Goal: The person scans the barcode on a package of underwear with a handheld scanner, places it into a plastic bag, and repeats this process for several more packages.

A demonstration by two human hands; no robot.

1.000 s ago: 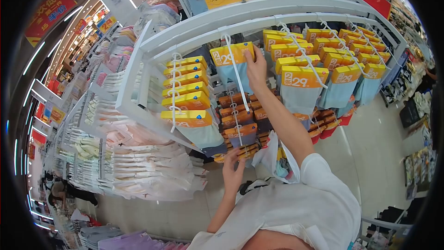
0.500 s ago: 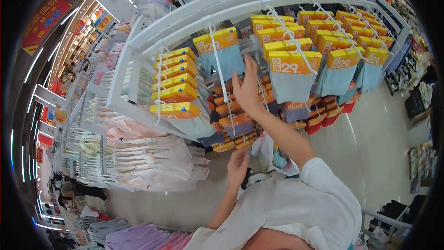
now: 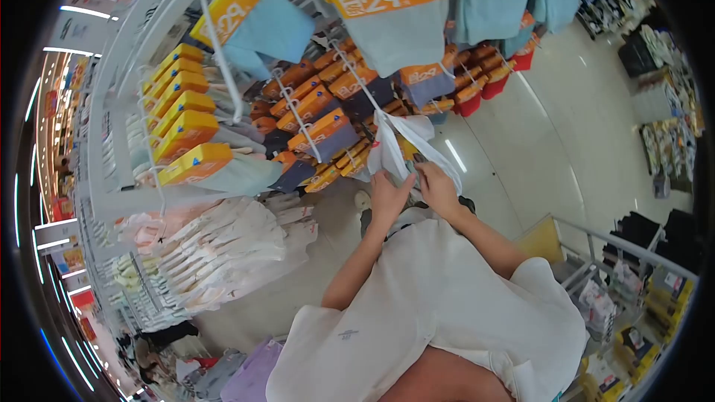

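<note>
A white plastic bag [image 3: 387, 150] hangs from the tip of a rack hook in front of my body. My left hand [image 3: 388, 197] is at its lower left side, thumb toward the middle, fingers closed on the bag. From the other side, my right hand [image 3: 438, 187] grips the bag's edge with bent fingers. Between both hands shows a small greenish-grey thing, partly hidden, with some yellow behind it. Above hangs a pack of light blue clothing [image 3: 272, 30] with a yellow-orange card, tilted on its hook.
A white display rack [image 3: 112, 126] carries rows of carded packs [image 3: 391, 22] and orange-carded packs [image 3: 320, 134] lower down. White hanging garments [image 3: 238, 249] are at left. A metal rack with goods [image 3: 633, 253] stands at right. Tiled floor [image 3: 551, 141] shows between.
My right hand has come down from the upper packs to the white bag. My left hand has also moved onto the bag. The view has tilted downward.
</note>
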